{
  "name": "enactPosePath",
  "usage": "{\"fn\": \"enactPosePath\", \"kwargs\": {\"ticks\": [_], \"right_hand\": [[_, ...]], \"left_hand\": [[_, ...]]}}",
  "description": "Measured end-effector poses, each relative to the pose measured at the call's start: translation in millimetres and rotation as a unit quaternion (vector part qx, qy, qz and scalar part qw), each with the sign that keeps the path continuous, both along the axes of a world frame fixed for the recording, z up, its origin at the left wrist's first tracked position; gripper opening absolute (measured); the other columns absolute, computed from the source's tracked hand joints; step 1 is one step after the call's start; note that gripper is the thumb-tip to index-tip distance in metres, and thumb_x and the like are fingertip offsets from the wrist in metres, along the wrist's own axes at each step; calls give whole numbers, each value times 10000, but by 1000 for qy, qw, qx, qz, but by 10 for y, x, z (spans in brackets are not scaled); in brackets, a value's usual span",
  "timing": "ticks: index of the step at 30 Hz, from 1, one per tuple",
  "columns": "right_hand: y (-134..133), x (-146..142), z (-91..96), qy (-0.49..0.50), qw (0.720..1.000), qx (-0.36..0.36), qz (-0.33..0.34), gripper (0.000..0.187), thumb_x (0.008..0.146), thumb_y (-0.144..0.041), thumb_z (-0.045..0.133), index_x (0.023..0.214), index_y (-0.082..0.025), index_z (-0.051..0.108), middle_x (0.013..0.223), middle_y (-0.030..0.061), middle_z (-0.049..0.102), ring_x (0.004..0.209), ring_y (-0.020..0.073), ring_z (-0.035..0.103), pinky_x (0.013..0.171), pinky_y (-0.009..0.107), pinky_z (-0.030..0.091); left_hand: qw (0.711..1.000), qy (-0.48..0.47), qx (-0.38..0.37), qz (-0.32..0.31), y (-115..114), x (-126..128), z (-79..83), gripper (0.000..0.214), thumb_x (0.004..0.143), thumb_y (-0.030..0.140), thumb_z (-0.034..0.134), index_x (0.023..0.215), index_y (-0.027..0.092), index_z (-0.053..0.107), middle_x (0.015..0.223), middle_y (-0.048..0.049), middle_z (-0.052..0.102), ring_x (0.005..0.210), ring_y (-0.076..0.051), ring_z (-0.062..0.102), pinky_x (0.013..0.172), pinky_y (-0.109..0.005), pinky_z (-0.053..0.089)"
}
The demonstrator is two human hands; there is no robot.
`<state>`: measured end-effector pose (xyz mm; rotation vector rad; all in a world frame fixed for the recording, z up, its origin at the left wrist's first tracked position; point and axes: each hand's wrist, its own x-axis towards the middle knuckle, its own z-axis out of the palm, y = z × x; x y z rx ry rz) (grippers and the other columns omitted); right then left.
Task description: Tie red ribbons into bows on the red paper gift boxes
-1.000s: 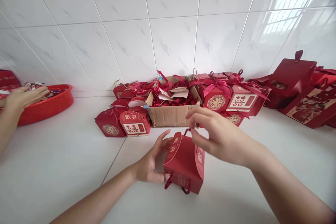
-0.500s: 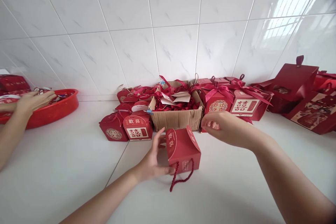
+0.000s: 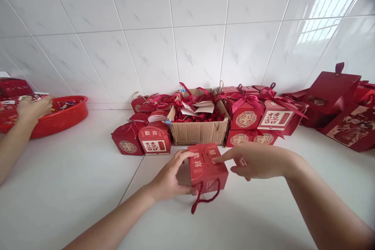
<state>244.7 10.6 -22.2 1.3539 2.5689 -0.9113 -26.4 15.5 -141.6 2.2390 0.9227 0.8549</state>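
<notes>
A box [image 3: 208, 168] of smooth red card, roughly cubic, with gold print on its folded top flaps, stands on the white, glossy tiled bench [image 3: 73, 187], near the middle and just in front of a carton [image 3: 199, 132]. A twisted red cord [image 3: 205, 200] loops down from the box's near face onto the bench. The left hand [image 3: 170, 177] cups the box's left side: thumb laid along the lower near face, fingers curved up to the top left edge, forearm running in low from lower left. It holds the box steady. The right hand [image 3: 252, 160] comes in from the right with the wrist level; its index finger is stretched out with the tip on the right top flap, the other fingers loosely curled under, gripping nothing. The carton is plain brown corrugated board, open at the top and filled with red ribbon and pale paper tags. To its right, ribbon boxes [image 3: 246, 115] with satin bows and round or square gold labels stand stacked in two tiers. To its left sit small boxes [image 3: 152, 140] with arched tops. Larger matt red bags [image 3: 331, 90] lean at far right against the white marbled wall [image 3: 199, 54]. At far left, another person's hand [image 3: 33, 107] rests at the rim of a round red plastic basin [image 3: 66, 117].
</notes>
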Motion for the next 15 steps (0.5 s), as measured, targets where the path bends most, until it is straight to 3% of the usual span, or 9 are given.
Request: {"fn": "enactPosePath", "kwargs": {"ticks": [9, 15], "right_hand": [[-11, -20, 3, 10, 1000, 10, 17, 511, 775, -134, 468, 1208, -354, 627, 680, 4, 640, 586, 137, 609, 506, 209, 380], [-48, -5, 32, 33, 998, 37, 44, 412, 785, -132, 454, 1037, -320, 720, 716, -8, 661, 573, 117, 556, 497, 208, 356]], "left_hand": [[1000, -7, 26, -8, 0, -2, -6, 841, 576, 392, 843, 1288, 306, 403, 1304, -97, 475, 1179, -288, 497, 978, -398, 439], [997, -42, 44, -57, -2, 18, -71, 863, 565, 397, 842, 1304, 296, 409, 1327, -122, 465, 1202, -307, 487, 990, -424, 434]]}}
